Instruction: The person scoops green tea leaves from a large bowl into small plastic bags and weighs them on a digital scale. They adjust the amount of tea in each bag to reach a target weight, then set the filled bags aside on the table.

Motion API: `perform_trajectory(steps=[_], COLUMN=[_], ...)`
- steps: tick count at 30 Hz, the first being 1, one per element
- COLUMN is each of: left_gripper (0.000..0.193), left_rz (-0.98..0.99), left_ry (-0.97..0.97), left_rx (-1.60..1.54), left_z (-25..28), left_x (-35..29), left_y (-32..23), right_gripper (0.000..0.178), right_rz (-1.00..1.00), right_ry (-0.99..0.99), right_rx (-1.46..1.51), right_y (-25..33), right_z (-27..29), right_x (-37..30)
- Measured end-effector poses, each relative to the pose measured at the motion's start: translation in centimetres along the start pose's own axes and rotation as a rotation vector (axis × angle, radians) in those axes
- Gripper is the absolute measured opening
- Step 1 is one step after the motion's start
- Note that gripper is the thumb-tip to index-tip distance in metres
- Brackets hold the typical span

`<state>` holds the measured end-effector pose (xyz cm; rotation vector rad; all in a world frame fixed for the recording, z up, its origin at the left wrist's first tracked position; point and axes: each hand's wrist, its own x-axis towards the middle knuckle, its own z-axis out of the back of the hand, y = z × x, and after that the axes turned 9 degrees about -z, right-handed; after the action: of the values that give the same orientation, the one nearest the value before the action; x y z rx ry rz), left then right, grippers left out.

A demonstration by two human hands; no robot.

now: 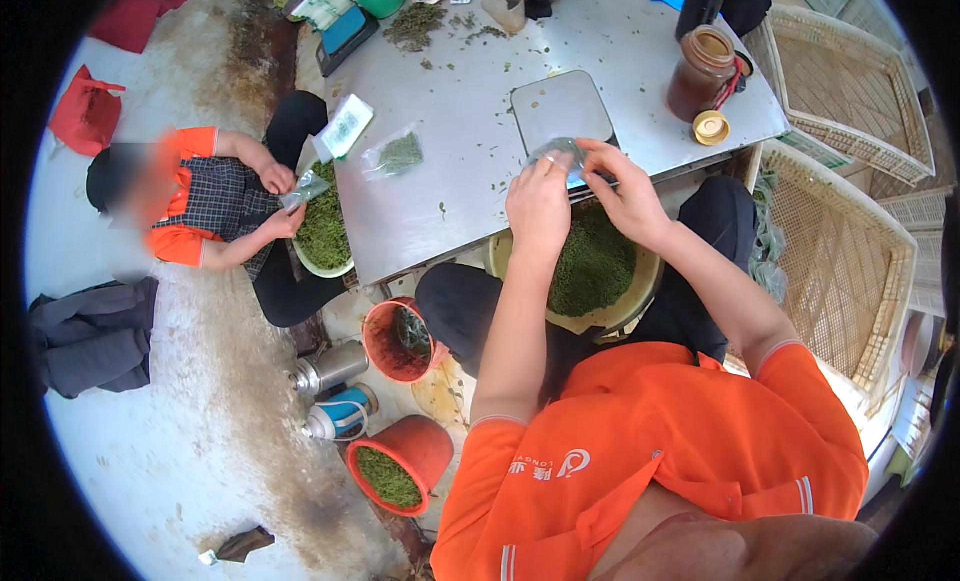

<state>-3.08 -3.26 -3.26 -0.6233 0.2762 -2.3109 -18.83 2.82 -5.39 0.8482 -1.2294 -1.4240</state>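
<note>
Gleaming steel table (pixel 470 171), wet concrete floor (pixel 180 451); hands (pixel 580 196) pinching clear pouch (pixel 558 153)

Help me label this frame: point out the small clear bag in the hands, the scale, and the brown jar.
Small clear bag (pixel 562 153), head view, its crumpled top.
Scale (pixel 560 106), head view, middle of its platform.
Brown jar (pixel 700 76), head view, its body.

Glossy clear plastic bag (pixel 557 153); smooth matt metal table (pixel 470 161).

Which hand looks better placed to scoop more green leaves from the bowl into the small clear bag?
Probably the right hand: it pinches only the clear bag edge, directly above the bowl, while the left hand grips the bag.
</note>
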Motion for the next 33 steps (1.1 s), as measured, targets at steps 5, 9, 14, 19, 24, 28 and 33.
perform_trajectory(steps=[5,9,14,19,24,28,33], left_gripper=[0.027,0.023,0.020,0.041,0.053,0.047,0.044], left_rz=[-0.148,-0.124,-0.217,0.341,0.633,0.729,0.271], left_ry=[0.041,0.102,0.043,-0.162,-0.255,-0.038,-0.209], left_rx=[0.127,0.215,0.217,-0.444,-0.170,-0.330,-0.308], left_z=[2.4,2.5,4.1,8.8,9.5,12.0,9.8], left_x=[0.6,0.7,0.5,2.1,-0.9,1.2,2.7], left_y=[-1.1,-0.7,-0.7,9.7,29.7,28.2,18.5], right_gripper=[0.042,0.044,0.027,0.022,0.021,0.016,0.016], right_rz=[0.120,0.197,0.347,0.429,0.421,0.419,0.370], right_ry=[-0.279,-0.287,-0.327,-0.270,-0.239,-0.251,-0.192], right_rx=[-0.348,-0.482,-0.587,-0.716,-0.756,-0.763,-0.503], right_y=[1.2,0.2,0.6,-0.8,0.6,-0.1,0.9], right_z=[-1.3,-2.1,-1.8,-0.3,-1.1,0.0,1.3], right_x=[0.2,1.9,2.3,2.4,1.9,2.0,-0.1])
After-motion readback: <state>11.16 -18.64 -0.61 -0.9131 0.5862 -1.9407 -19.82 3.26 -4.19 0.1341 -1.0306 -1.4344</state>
